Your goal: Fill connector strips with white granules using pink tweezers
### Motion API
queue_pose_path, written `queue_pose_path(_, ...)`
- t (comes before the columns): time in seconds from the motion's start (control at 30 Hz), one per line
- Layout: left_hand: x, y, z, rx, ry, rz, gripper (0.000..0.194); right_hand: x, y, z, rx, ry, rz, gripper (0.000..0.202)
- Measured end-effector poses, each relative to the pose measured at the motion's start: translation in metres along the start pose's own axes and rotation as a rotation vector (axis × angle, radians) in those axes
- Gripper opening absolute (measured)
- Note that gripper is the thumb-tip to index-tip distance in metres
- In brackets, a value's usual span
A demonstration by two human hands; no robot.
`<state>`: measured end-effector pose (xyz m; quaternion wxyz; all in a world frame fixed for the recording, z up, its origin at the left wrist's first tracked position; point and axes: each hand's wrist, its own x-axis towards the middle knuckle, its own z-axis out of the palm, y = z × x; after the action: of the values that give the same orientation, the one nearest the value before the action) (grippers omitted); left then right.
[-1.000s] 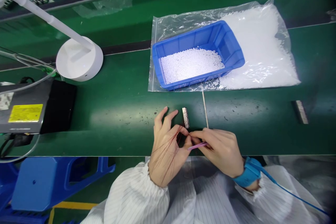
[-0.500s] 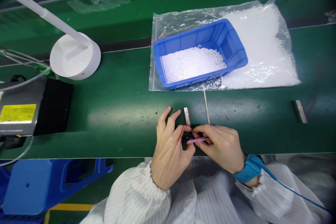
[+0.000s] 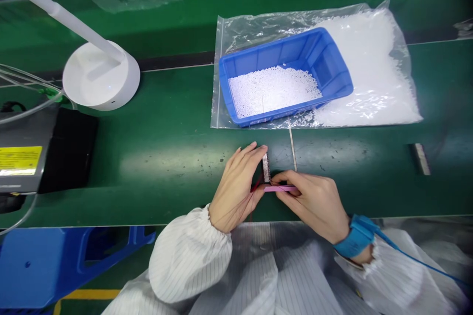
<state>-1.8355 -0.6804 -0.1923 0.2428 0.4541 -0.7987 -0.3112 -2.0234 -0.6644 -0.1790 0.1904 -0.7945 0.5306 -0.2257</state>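
A small silvery strip (image 3: 266, 168) with a dark toothed edge lies upright in view on the green table, between my hands. My left hand (image 3: 240, 184) is beside it, index fingertip at its far end and thumb near its close end. Thin red wires run under and across this hand. My right hand (image 3: 314, 202), with a blue wrist strap (image 3: 355, 237), pinches a pink tool (image 3: 280, 188) whose tip points left toward my left thumb. Whether the left fingers grip the strip or only touch it is hard to see.
Behind my hands, a blue bin (image 3: 286, 49) of white beads rests on a clear bag (image 3: 373, 69) of white material. Another strip (image 3: 422, 159) lies at right. A white lamp base (image 3: 101, 76) and black box (image 3: 68, 150) stand at left.
My left hand has turned and its fingers have come together, the index fingertip moving to the far end of the strip. The pink tool now lies more level in my right hand.
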Motion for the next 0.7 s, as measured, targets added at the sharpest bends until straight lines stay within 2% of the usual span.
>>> queue_pose_path(0.17, 0.001, 0.001, -0.003, 0.004, 0.012, -0.009, 0.051, 0.003, 0.002, 0.000, -0.013, -0.037, 0.086, 0.009)
queue_pose_path(0.37, 0.002, -0.001, -0.002, 0.017, 0.054, -0.023, 0.053, 0.006, 0.009, -0.005, -0.083, -0.088, 0.114, 0.020)
queue_pose_path(0.57, 0.002, -0.006, -0.001, 0.040, 0.090, -0.026, 0.058, -0.006, 0.021, -0.032, -0.167, -0.264, 0.052, 0.027)
queue_pose_path(0.7, -0.001, -0.008, -0.004, 0.026, 0.105, -0.013, 0.059, -0.024, 0.032, -0.054, -0.202, -0.324, 0.146, 0.035)
